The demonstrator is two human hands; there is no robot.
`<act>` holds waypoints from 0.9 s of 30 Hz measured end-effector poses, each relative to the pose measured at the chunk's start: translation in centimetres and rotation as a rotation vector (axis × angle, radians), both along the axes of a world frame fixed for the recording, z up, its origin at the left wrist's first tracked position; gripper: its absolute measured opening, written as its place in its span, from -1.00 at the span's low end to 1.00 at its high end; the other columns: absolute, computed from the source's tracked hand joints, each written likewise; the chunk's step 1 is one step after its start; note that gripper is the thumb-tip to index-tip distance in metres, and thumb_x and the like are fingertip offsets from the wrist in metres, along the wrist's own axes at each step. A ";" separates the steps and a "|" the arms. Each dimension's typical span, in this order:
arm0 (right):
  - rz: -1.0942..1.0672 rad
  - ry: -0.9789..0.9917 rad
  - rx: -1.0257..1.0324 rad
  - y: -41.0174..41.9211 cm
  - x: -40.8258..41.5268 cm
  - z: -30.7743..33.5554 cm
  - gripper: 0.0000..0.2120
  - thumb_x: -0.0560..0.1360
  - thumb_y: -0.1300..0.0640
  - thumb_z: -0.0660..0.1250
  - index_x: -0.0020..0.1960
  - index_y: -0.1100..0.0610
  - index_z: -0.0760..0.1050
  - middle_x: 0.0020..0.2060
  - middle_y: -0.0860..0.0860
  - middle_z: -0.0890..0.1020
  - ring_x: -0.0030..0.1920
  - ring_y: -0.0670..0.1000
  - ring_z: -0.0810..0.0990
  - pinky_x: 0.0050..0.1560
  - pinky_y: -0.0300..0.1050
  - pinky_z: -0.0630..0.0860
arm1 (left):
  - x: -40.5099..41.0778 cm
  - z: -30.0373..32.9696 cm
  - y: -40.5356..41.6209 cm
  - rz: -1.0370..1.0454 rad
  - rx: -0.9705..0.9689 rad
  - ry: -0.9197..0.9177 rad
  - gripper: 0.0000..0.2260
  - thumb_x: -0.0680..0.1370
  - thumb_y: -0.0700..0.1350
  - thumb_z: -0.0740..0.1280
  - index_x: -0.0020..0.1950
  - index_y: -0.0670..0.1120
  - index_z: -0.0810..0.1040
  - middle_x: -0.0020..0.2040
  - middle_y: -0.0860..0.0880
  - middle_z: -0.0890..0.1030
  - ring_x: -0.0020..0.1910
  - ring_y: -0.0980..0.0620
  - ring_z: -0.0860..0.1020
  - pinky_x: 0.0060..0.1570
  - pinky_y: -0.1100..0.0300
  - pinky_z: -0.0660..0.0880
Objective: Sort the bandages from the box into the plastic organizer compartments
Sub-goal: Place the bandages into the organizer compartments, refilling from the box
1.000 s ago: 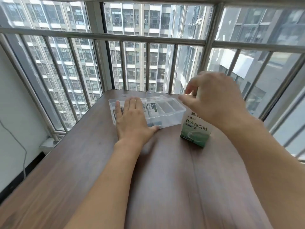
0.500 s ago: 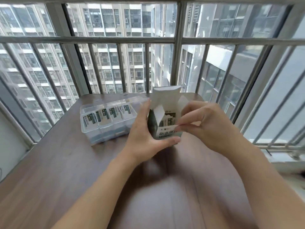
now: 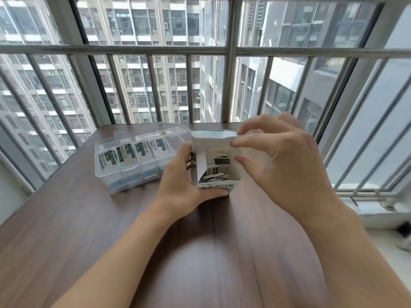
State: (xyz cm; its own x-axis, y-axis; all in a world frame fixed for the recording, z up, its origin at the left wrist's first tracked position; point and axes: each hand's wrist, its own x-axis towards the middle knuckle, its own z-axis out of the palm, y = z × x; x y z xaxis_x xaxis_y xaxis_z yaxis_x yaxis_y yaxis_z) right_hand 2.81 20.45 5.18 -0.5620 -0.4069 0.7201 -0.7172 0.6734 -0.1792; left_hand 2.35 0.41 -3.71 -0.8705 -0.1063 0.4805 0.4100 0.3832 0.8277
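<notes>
We had a broad stretch of dark brown wood-grain tabletop [image 3: 133, 252] nearest us, bare between our forearms, which left plenty of room to work. Our left hand [image 3: 184, 185] clamped the small white cardboard bandage box [image 3: 214, 161] from its left side and beneath, thumb under the printed front edge, probably to keep the open mouth tipped toward us. Inside lay the loose white-and-dark wrapped bandages [image 3: 214, 174], heaped near the bottom. Our right hand [image 3: 278, 161] hovered just right of the box with its fingers spread and curved, closed on nothing; the upper fingertips touched or nearly touched the raised lid flap [image 3: 211, 135], seemingly to hold it back for reaching in. Just beyond and to the left sat the clear plastic organizer with divided compartments [image 3: 106, 181], several left compartments already holding bandages and those on the right looking empty. It stood close to the far tabletop edge, before the grey metal window bars [image 3: 231, 85].
</notes>
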 end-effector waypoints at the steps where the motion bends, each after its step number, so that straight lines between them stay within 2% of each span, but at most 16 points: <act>1: -0.019 0.036 0.020 -0.3 0.3 0.1 -0.80 0.35 0.22 0.60 -0.05 0.02 0.74 -0.13 -0.13 0.65 -0.12 0.02 0.50 -0.12 -0.06 0.53 | 0.0 0.0 0.1 0.022 -0.008 0.007 -0.21 0.11 -0.09 0.75 0.24 -0.03 0.46 0.08 0.05 0.67 0.10 0.01 0.65 0.21 -0.07 0.54; 4: -0.105 0.066 0.059 -1.2 1.0 -0.2 -0.76 0.31 0.31 0.58 -0.12 0.03 0.72 -0.31 -0.09 0.59 -0.25 0.05 0.50 -0.27 -0.07 0.53 | 0.0 -0.1 0.3 0.031 -0.006 0.008 -0.21 0.12 -0.16 0.75 0.25 -0.04 0.45 0.08 0.01 0.67 0.08 0.02 0.66 0.17 -0.03 0.56; 7: -0.131 -0.015 0.202 -2.3 1.7 -0.7 -0.75 0.30 0.26 0.55 -0.12 -0.05 0.67 -0.29 -0.13 0.57 -0.23 0.02 0.51 -0.35 -0.06 0.54 | -0.1 -0.2 0.2 0.012 0.005 0.023 -0.22 0.14 -0.12 0.74 0.25 -0.01 0.45 0.06 0.02 0.67 0.06 -0.04 0.67 0.11 -0.14 0.59; 9: -0.141 -0.079 0.305 -2.8 1.8 -1.1 -0.79 0.40 0.17 0.48 -0.05 -0.10 0.61 -0.17 -0.13 0.59 -0.12 0.01 0.57 -0.25 -0.05 0.56 | -0.1 -0.2 0.3 0.006 -0.005 0.036 -0.23 0.14 -0.10 0.74 0.25 -0.01 0.45 0.06 0.04 0.67 0.06 -0.07 0.67 0.09 -0.17 0.59; 11: -0.177 -0.128 0.293 -2.6 1.3 -1.1 -0.85 0.49 0.06 0.41 0.05 -0.08 0.59 -0.05 -0.12 0.61 -0.02 0.05 0.63 -0.13 -0.04 0.57 | -0.1 -0.2 0.3 0.009 -0.028 0.048 -0.22 0.13 -0.10 0.75 0.25 -0.02 0.45 0.07 0.04 0.67 0.07 -0.06 0.66 0.10 -0.16 0.59; 14: -0.239 -0.297 0.254 -2.1 0.7 -0.8 -0.66 0.47 -0.14 0.43 0.21 -0.10 0.55 0.09 -0.13 0.64 0.10 0.12 0.64 0.04 0.03 0.58 | 0.0 0.0 0.4 0.007 -0.075 0.078 -0.23 0.13 -0.06 0.74 0.24 -0.03 0.46 0.06 0.06 0.67 0.06 -0.04 0.65 0.09 -0.12 0.58; 16: -0.248 -0.389 0.264 -2.0 0.6 -0.6 -0.60 0.44 -0.18 0.45 0.22 -0.09 0.54 0.09 -0.09 0.65 0.12 0.14 0.63 0.08 0.06 0.57 | 0.1 0.2 0.5 0.014 -0.131 0.107 -0.25 0.13 -0.04 0.74 0.22 -0.02 0.47 0.04 0.08 0.66 0.03 -0.01 0.65 0.07 -0.03 0.58; 18: -0.249 -0.449 0.261 -2.1 0.5 -0.7 -0.61 0.42 -0.19 0.48 0.16 -0.04 0.55 0.06 -0.05 0.64 0.08 0.16 0.63 0.06 0.07 0.57 | 0.2 0.4 0.7 0.010 -0.163 0.129 -0.24 0.14 -0.09 0.75 0.24 0.00 0.46 0.03 0.10 0.65 0.01 0.08 0.64 0.04 0.14 0.57; 20: -0.235 -0.525 0.231 -2.1 0.4 -0.9 -0.60 0.40 -0.19 0.49 0.12 0.01 0.56 -0.02 0.00 0.64 -0.03 0.17 0.65 0.02 0.07 0.59 | 0.2 0.5 0.8 -0.002 -0.180 0.142 -0.22 0.15 -0.12 0.75 0.26 0.00 0.46 0.06 0.10 0.65 0.03 0.11 0.64 0.05 0.20 0.56; 23: -0.183 -0.614 0.182 -2.2 -0.1 -1.3 -0.70 0.46 -0.17 0.42 0.08 -0.02 0.58 -0.14 0.02 0.66 -0.22 0.15 0.66 -0.07 0.04 0.63 | 0.1 0.3 1.0 -0.017 -0.179 0.145 -0.21 0.16 -0.11 0.75 0.29 -0.03 0.47 0.11 0.08 0.66 0.10 0.09 0.64 0.12 0.07 0.57; 27: -0.116 -0.652 0.034 -2.2 -0.6 -1.7 -0.78 0.50 -0.15 0.37 0.11 -0.16 0.63 -0.08 -0.06 0.72 -0.27 0.15 0.68 -0.10 0.07 0.64 | 0.0 0.3 1.2 -0.036 -0.159 0.134 -0.19 0.16 -0.11 0.75 0.32 -0.09 0.48 0.14 0.04 0.67 0.14 0.06 0.64 0.17 0.00 0.56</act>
